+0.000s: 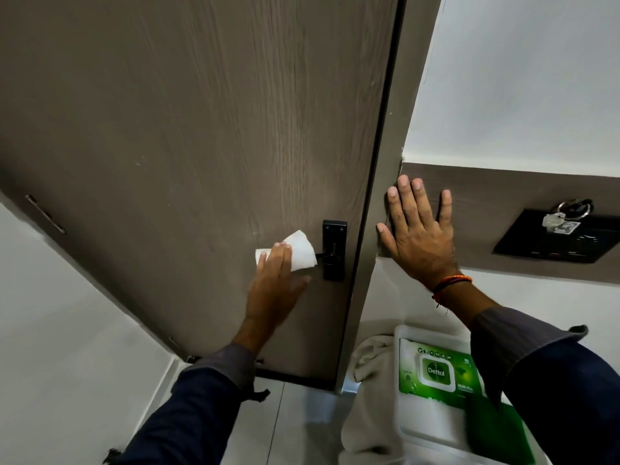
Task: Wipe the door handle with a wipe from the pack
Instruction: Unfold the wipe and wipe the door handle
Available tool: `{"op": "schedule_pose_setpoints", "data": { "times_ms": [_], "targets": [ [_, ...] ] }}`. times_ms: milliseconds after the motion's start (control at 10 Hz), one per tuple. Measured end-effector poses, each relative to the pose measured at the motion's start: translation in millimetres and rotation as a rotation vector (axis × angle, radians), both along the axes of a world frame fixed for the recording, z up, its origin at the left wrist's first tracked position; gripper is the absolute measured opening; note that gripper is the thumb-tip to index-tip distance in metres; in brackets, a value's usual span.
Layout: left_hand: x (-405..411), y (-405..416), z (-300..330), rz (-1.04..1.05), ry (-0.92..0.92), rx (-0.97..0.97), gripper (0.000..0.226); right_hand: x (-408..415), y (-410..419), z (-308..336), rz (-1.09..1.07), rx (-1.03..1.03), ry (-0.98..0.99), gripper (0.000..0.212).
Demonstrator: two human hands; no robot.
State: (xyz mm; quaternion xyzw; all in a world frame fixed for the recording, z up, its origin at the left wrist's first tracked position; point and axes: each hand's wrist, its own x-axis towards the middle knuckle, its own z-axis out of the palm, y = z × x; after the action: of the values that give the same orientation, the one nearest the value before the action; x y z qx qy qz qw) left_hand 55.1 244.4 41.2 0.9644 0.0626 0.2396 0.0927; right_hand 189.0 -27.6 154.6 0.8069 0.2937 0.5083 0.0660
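A black door handle point(330, 255) on a black plate is fixed near the right edge of the grey-brown wooden door point(188, 129). My left hand point(275, 290) presses a white wipe point(302, 251) onto the lever; the wipe covers most of it, and only the stub by the plate shows. My right hand point(416, 229) lies flat with fingers spread against the door frame and the wood wall panel beside it, holding nothing. The green and white wipe pack point(436, 374) lies closed in a white tray at the lower right, partly hidden by my right sleeve.
A white tray point(402, 424) sits below my right arm, a beige cloth point(365, 364) beside it. A black wall panel point(553, 239) with keys on a ring point(567, 213) hangs to the right. Grey floor tiles lie below the door; a white wall is on the left.
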Motion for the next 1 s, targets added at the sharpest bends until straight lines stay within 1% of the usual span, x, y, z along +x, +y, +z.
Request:
{"op": "schedule_pose_setpoints", "data": {
  "times_ms": [100,200,300,400,500,600,700,800,900,1000],
  "targets": [
    [3,-32,0,-0.004,-0.042,-0.059,0.078,-2,2,0,-0.002,-0.01,-0.002,0.074],
    [13,-80,3,-0.095,-0.135,-0.014,0.067,-3,-1,4,-0.015,-0.013,0.014,0.073],
    [22,-73,9,-0.126,-0.139,0.158,0.06,-12,-13,9,-0.05,-0.008,0.058,0.073],
    [19,-42,3,-0.035,-0.081,0.242,0.059,-21,-11,10,-0.038,-0.041,0.119,0.072],
    [21,-45,6,-0.034,-0.06,0.17,0.054,-28,-3,17,0.004,-0.024,0.208,0.07],
    [22,-66,21,-0.164,-0.207,0.119,0.043,-49,0,16,0.192,0.04,0.344,0.062],
    [7,-90,42,-0.314,-0.324,0.143,0.041,-79,-14,-23,0.423,0.326,0.663,0.047],
    [-5,-114,53,-0.441,-0.343,0.142,0.035,-94,-30,-43,0.544,1.45,1.476,0.074],
    [-15,-132,48,-0.647,-0.295,0.184,0.044,-91,-60,-62,0.438,1.819,2.265,0.111],
    [-14,-151,27,-0.898,-0.244,0.414,0.048,-100,-93,-64,0.517,1.744,2.435,0.101]
  ]
}}
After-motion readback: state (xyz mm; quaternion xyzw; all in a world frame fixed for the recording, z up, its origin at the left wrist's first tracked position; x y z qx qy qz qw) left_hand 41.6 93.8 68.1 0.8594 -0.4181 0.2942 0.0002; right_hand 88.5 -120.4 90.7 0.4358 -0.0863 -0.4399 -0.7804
